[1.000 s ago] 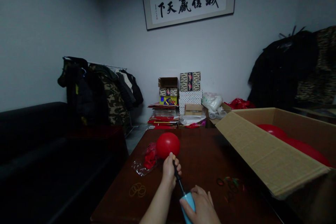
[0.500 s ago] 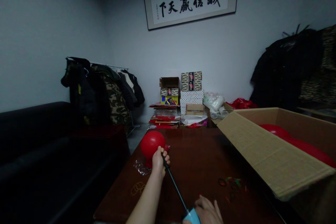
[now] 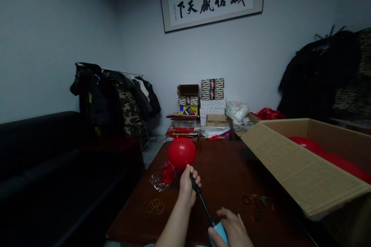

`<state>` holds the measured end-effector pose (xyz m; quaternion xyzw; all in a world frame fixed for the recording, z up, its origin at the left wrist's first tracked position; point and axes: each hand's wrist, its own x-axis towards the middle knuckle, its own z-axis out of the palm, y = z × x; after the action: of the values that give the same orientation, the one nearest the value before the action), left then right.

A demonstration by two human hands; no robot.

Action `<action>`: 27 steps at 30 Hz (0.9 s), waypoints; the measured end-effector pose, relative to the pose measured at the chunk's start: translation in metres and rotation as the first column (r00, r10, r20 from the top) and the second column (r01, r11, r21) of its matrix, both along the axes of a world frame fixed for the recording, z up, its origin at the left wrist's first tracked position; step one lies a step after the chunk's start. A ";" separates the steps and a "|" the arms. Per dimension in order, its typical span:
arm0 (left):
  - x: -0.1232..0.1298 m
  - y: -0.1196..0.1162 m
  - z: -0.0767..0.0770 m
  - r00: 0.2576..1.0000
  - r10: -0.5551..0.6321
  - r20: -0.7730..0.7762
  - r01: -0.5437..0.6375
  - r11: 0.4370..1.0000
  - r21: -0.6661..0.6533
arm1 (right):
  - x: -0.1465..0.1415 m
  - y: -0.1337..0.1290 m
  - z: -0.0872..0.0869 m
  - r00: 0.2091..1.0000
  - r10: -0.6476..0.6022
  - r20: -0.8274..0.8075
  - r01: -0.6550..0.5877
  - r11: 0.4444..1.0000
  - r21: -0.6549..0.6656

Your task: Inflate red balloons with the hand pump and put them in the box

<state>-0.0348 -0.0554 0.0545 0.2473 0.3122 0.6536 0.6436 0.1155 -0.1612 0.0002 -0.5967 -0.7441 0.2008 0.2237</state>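
Observation:
A round, partly inflated red balloon (image 3: 182, 153) rises above my left hand (image 3: 189, 185). That hand is closed around the black end of a hand balloon pump (image 3: 205, 206), with the balloon's neck at its thumb and fingertips. The pump's dark rod slants down to a light blue body (image 3: 219, 233). Around this blue part curls my right hand (image 3: 233, 227), its thumb on the near side; the lower end runs out of view. Behind the left wrist, a clear plastic bag with uninflated red balloons (image 3: 168, 173) lies on the table.
Yellowish rubber bands (image 3: 155, 206) lie on the brown table (image 3: 220, 166) at left, coloured bands (image 3: 259, 204) at right. A cardboard box (image 3: 301, 170) with red balloons stands right. Stacked boxes (image 3: 213, 110) are behind, a black sofa (image 3: 58, 185) at left.
Both hands have shifted right with the pump and the balloon. More of the red pile in the plastic bag and the yellowish bands now shows. The balloon's size looks about the same.

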 end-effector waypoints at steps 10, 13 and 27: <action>0.027 -0.017 -0.009 0.997 -0.070 0.020 0.070 0.997 0.029 | -0.011 0.021 0.030 0.999 -0.049 -0.017 0.048 0.999 -0.010; 0.023 -0.015 -0.006 0.999 -0.042 0.011 0.041 0.998 0.056 | -0.017 0.023 0.024 0.999 -0.037 -0.016 0.036 0.999 -0.032; -0.016 0.011 -0.003 0.990 0.099 0.101 -0.104 0.994 0.043 | -0.029 0.009 0.006 0.995 -0.011 0.100 0.008 1.000 0.025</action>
<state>-0.0511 -0.0443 0.0511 0.2139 0.2764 0.7043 0.6180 0.0868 -0.1523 0.0059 -0.6066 -0.7539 0.1604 0.1946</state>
